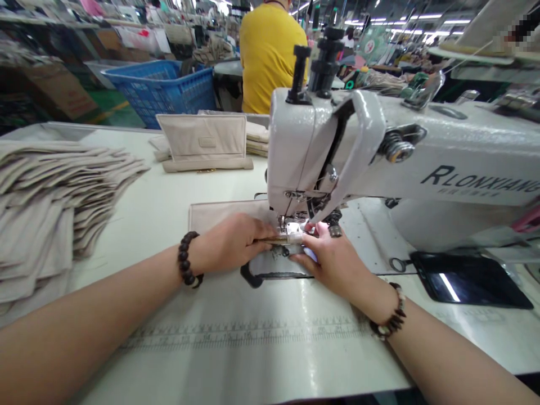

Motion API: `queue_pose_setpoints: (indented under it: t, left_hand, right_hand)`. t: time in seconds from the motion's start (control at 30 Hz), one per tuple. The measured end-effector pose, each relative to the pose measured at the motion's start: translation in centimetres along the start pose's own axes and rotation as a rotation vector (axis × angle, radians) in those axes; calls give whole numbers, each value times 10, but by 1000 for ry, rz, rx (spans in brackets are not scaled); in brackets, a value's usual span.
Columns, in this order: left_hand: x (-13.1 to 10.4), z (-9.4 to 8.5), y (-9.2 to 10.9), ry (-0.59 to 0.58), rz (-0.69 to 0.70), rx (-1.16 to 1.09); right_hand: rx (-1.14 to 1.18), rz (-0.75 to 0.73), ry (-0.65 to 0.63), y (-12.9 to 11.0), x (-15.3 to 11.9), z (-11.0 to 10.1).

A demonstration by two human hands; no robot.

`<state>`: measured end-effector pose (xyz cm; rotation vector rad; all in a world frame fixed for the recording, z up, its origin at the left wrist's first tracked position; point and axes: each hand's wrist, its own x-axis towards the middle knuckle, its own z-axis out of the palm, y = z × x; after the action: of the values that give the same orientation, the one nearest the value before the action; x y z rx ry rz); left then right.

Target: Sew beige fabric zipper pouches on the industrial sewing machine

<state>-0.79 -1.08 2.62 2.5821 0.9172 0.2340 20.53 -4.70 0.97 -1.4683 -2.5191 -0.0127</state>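
Note:
A beige fabric panel [215, 215] lies flat on the table, its right end under the head of a white sewing machine [312, 146]. My left hand [230, 242] rests on the panel's near edge, thumb and fingers pinched on a zipper strip [276, 239] with metallic teeth. On the other side of the needle area, my right hand [333, 259] grips the strip's right end between thumb and fingers. The strip runs between both hands just in front of the presser foot. Part of the panel is hidden by my left hand and the machine.
Beige fabric pieces [37, 208] are piled at the left. A folded beige piece [202, 138] stands behind the panel. A dark phone [472, 278] lies at the right. Beyond are a blue basket [169, 90] and a person in yellow [272, 56].

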Motion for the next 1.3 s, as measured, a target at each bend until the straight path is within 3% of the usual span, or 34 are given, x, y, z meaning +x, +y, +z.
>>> queue_pose_setpoints:
  t: [0.07,0.17,0.3,0.37,0.53,0.87,1.0,1.3]
  left_hand:
    - [-3,3,0,26,34,11]
    - [-8,13,4,46,204,201]
    - [-13,22,15,-35,331,549]
    - [-12,23,18,-42,325,615]
    - [-9,21,16,-46,314,592]
    - [1,20,7,-37,241,625]
    - [3,19,3,-16,270,616]
    - [5,16,2,-39,231,558]
  right_hand:
    - [107,-87,-124,5,2,-12]
    - [324,-285,-261,14,-2,-31]
    - [323,-221,46,12,-12,-32]
    - [198,-220,72,4,-13,-21]
    - [76,-217,-108,-12,-8,-3]
    - [1,-101,-104,-11,-3,0]
    - [-19,-56,-124,-11,-1,1]
    - [-34,-58,-68,-10,1,3]
